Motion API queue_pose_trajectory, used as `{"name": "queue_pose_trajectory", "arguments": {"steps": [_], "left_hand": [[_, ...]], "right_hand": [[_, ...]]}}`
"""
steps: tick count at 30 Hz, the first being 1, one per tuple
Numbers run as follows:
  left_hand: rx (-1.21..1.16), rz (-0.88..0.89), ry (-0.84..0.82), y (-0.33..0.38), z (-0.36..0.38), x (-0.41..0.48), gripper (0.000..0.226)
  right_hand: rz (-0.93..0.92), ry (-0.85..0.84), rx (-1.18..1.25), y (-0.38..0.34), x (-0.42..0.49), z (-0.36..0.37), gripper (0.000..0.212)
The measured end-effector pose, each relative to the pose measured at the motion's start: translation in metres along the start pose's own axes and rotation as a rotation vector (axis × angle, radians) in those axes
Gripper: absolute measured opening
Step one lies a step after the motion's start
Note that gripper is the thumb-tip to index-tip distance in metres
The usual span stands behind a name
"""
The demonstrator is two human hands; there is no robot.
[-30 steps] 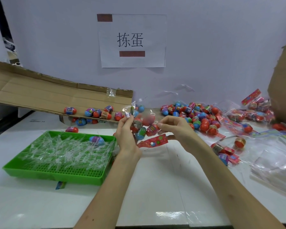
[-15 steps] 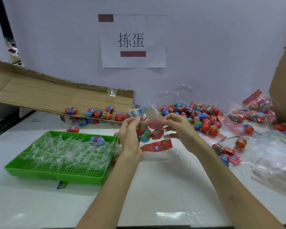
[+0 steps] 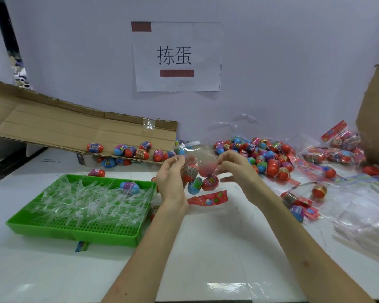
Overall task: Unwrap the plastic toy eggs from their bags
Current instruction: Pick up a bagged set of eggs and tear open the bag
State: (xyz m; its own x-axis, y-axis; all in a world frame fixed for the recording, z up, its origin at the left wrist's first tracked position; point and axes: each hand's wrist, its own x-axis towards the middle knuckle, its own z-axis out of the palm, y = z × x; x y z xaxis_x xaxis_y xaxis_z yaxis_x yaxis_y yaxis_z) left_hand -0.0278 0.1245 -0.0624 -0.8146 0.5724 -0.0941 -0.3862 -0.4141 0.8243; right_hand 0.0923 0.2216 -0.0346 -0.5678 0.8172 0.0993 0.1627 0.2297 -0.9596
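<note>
A clear plastic bag [image 3: 197,156] hangs between my hands above the white table, with several red and blue toy eggs [image 3: 202,181] inside it and a red printed header card [image 3: 208,199] at its lower end. My left hand [image 3: 171,180] pinches the bag's left upper edge. My right hand [image 3: 236,169] pinches the right upper edge, with one blurred red egg just beside its fingertips. A heap of loose eggs [image 3: 263,156] lies behind my right hand.
A green tray [image 3: 74,230] of clear plastic strips, with one blue egg, sits at the left. A cardboard flap [image 3: 74,127] with eggs along its edge slopes behind it. Bagged eggs [image 3: 335,149] and empty clear bags [image 3: 368,219] lie at the right.
Both hands have lifted the bag a little and pulled its top wider apart. The eggs have slid lower inside the bag and the header card hangs further down.
</note>
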Motion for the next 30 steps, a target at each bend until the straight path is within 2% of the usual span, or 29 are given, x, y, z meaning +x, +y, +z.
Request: {"name": "queue_pose_trajectory", "arguments": {"steps": [3,4,6,8,12,17,24,30], "left_hand": [[0.091,0.076,-0.022,-0.003,0.001,-0.003,0.009],[0.118,0.110,-0.043,-0.003,0.002,-0.005,0.011],[0.143,0.166,-0.108,-0.003,0.004,-0.009,0.013],[0.189,0.233,-0.162,-0.002,0.005,-0.014,0.014],[0.314,0.386,-0.259,-0.001,0.007,-0.022,0.019],[0.450,0.519,-0.371,-0.004,0.008,-0.030,0.026],[0.545,0.591,-0.349,-0.005,0.007,-0.031,0.024],[0.580,0.643,-0.341,-0.006,0.006,-0.029,0.025]], "right_hand": [[-0.426,0.420,-0.182,0.003,-0.007,0.006,0.017],[-0.592,0.495,-0.217,0.003,-0.010,0.007,0.017],[-0.822,0.524,-0.268,0.001,-0.014,0.012,0.011],[-0.907,0.486,-0.304,-0.001,-0.019,0.019,0.011],[-0.913,0.432,-0.349,-0.003,-0.022,0.023,0.016],[-0.901,0.417,-0.335,-0.004,-0.021,0.016,0.013],[-0.817,0.339,-0.280,-0.006,-0.021,0.011,0.008],[-0.683,0.189,-0.184,-0.008,-0.021,0.009,0.014]]}}
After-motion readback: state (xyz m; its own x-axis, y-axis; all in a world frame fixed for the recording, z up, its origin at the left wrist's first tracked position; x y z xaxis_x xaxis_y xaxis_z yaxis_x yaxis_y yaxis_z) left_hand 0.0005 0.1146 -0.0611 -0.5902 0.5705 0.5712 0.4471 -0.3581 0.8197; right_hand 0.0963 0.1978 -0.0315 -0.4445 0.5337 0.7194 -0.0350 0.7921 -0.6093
